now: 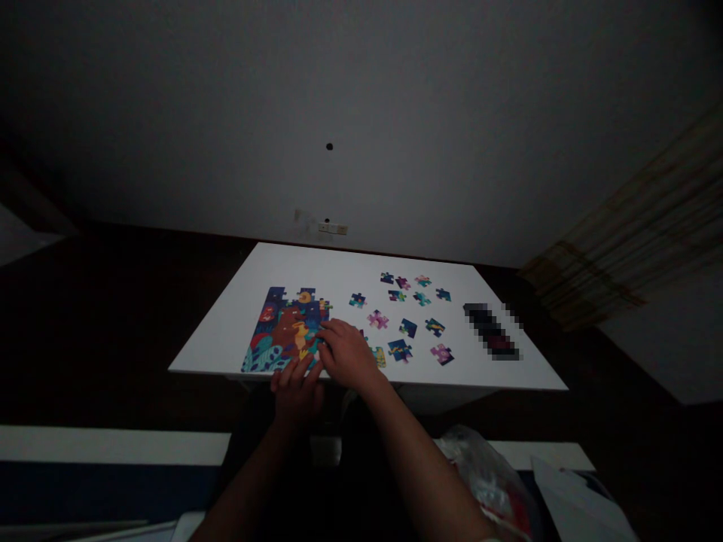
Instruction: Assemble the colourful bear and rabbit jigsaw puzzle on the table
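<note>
In the head view, there you were, both hands down at the near edge of the white surface [220, 331], working on the jigsaw! The partly joined puzzle [288, 324] lay at the left of the surface, close to you, its picture showing a brown bear, a red shape at its left and blue leaves along the bottom, its top edge ragged with knobs and gaps. Your left hand [298, 382] lay at its near edge, fingers loosely spread and reaching over the border. And your right hand [346, 352]? It came in right beside the left, fingers bent down over the puzzle's right side; whether a piece was pinched under those fingertips, you couldn't tell.

Just past your right hand, a yellowish piece [379, 357] showed, partly hidden. Out to the right, the loose ones were scattered: a pink piece [378, 319] near your knuckles, a dark blue piece [408, 327] farther along, a purple piece [442, 354] toward the near edge, more up toward the far side. Beyond them all, at the right, sat a pixelated object [491, 331], its details blocked out.
</note>
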